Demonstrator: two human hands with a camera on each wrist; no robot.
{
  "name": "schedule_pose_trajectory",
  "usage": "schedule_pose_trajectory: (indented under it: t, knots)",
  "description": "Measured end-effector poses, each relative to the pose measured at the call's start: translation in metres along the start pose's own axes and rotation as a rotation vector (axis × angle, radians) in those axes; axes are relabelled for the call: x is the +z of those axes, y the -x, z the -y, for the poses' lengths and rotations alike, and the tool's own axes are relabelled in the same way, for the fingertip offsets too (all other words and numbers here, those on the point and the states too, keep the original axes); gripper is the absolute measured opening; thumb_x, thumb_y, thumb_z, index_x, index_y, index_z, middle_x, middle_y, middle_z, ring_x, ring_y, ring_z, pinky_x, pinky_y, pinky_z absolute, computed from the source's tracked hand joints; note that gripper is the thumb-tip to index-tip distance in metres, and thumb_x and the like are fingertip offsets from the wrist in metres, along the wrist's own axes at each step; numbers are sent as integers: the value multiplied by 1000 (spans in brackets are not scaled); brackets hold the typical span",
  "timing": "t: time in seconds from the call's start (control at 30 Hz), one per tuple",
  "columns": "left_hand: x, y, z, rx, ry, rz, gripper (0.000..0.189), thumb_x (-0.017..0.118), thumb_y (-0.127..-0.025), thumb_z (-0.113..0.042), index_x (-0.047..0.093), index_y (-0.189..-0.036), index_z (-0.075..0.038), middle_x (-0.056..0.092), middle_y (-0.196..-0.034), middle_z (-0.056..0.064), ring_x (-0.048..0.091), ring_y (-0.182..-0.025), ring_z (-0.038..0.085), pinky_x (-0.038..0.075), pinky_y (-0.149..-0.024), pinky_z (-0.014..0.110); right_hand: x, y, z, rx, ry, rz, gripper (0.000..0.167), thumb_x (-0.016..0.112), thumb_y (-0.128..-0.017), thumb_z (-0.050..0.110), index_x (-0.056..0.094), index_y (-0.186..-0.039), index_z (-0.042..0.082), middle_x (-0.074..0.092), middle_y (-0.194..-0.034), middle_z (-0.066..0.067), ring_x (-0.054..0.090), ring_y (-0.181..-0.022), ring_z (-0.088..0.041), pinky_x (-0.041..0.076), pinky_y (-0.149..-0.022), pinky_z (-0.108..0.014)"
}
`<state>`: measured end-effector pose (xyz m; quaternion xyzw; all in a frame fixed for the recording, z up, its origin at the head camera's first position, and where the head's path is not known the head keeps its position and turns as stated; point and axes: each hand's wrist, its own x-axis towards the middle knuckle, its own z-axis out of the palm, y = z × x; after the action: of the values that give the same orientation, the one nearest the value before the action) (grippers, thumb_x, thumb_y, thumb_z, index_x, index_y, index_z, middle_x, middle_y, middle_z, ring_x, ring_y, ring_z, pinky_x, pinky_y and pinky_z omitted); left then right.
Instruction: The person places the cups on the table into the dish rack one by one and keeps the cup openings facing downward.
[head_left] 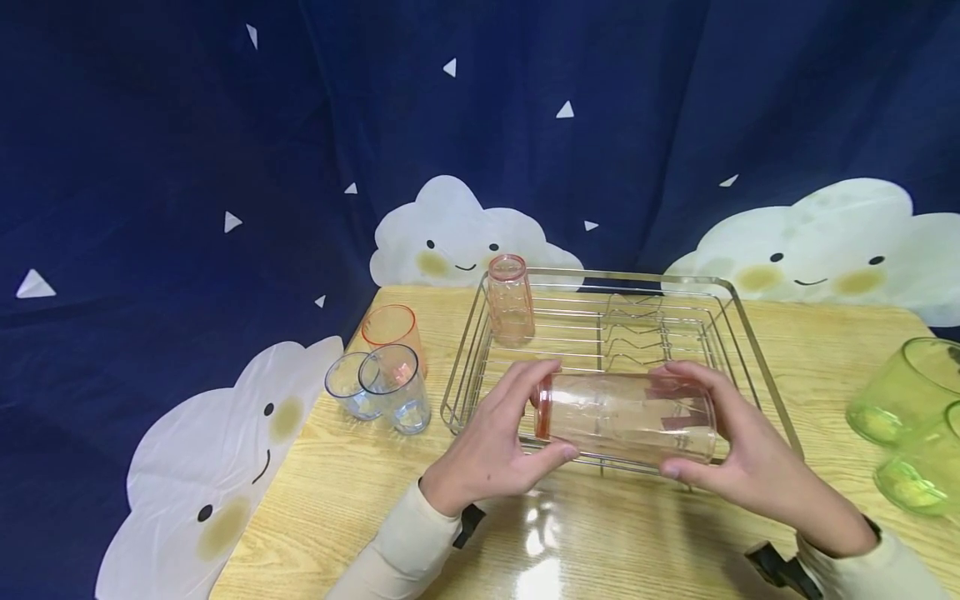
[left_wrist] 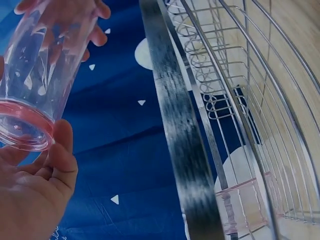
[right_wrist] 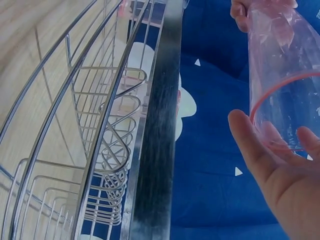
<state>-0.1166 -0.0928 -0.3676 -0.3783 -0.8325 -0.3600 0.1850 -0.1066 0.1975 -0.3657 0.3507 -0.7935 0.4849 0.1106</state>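
A clear pink drinking glass (head_left: 626,417) lies sideways in the air over the front of a wire dish rack (head_left: 558,312). My left hand (head_left: 498,433) grips its thick base end, with fingers behind and thumb in front. At the rim end, my right hand (head_left: 738,442) holds the glass between thumb and fingers. The left wrist view shows the pink base of the glass (left_wrist: 30,120) at the left fingertips. In the right wrist view the open rim of the glass (right_wrist: 285,85) meets the right hand (right_wrist: 280,165). Another pink glass (head_left: 512,304) stands upside down in the rack's back left corner.
Two bluish glasses (head_left: 393,392) and an orange-rimmed glass (head_left: 390,325) stand upright left of the rack. Two green glasses (head_left: 907,400) are at the right edge of the wooden table (head_left: 300,517). A dark blue curtain (head_left: 525,125) with clouds hangs behind.
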Motion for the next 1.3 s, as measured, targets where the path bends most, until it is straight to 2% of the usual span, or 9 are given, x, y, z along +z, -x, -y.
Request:
schedule_pose_trajectory:
  t: [0.2, 0.5, 0.67, 0.77, 0.83, 1.03, 1.1, 1.17, 1.3]
  knots:
    - [-1, -2, -4, -4, 17, -9, 83, 84, -77, -32, 40, -145, -13, 60, -123, 2, 57, -98, 11, 51, -84, 21, 0, 1, -1, 11, -1, 9, 104, 84, -58, -14, 32, -147, -5, 49, -144, 17, 52, -126, 5, 54, -87, -14]
    - [-3, -1, -7, -89, 92, 34, 77, 84, -77, -29, 43, -141, -16, 58, -120, -1, 56, -93, 9, 51, -82, 21, 0, 1, -5, -25, -5, 27, 105, 83, -61, -12, 29, -150, -5, 49, -144, 14, 51, -127, 4, 52, -90, -13]
    - [-6, -1, -6, -128, 105, 48, 75, 84, -78, -27, 44, -140, -15, 57, -120, 1, 54, -93, 10, 50, -82, 21, -12, 4, -3, 11, 112, 29, 88, 72, -82, -5, 25, -155, 4, 47, -145, 12, 50, -124, 8, 45, -94, -7]
    - [-9, 1, -3, -156, 87, 29, 74, 84, -78, -27, 44, -140, -15, 57, -122, 2, 53, -93, 10, 50, -81, 22, -25, 7, -6, 25, 166, -41, 73, 56, -91, -11, 26, -155, 6, 50, -144, 9, 51, -124, 6, 42, -95, -5]
    - [-11, 2, -1, -168, 72, 8, 73, 84, -79, -28, 45, -139, -15, 58, -119, 2, 53, -91, 9, 49, -79, 22, -33, 10, -11, 57, 207, -116, 69, 53, -91, -12, 30, -154, 6, 50, -142, 14, 50, -124, 8, 40, -94, -2]
    - [-14, 2, 6, -167, 43, -47, 72, 83, -79, -28, 46, -139, -11, 57, -97, -2, 55, -84, 9, 50, -76, 22, -46, 20, -30, 250, 268, -268, 60, 61, -94, -1, 41, -149, 9, 47, -130, 32, 45, -117, 17, 35, -89, 4]
    - [-15, 3, 6, -172, 34, -56, 72, 83, -79, -29, 47, -138, -11, 57, -97, -2, 55, -84, 9, 51, -77, 23, -47, 23, -36, 302, 279, -301, 57, 63, -94, 3, 43, -147, 6, 49, -129, 27, 44, -114, 19, 36, -87, 5]
    - [-15, 4, 7, -176, 25, -67, 71, 83, -79, -29, 48, -137, -11, 57, -98, -2, 55, -85, 9, 51, -76, 25, -48, 26, -41, 352, 305, -332, 53, 63, -95, 7, 45, -145, 4, 53, -132, 10, 42, -111, 20, 35, -86, 6]
    - [-16, 4, 8, -175, 12, -82, 70, 83, -79, -29, 48, -137, -12, 57, -98, -3, 54, -84, 9, 51, -74, 27, -51, 32, -51, 454, 423, -319, 54, 62, -97, 16, 44, -144, -4, 48, -136, -30, 55, -119, -20, 44, -78, -7]
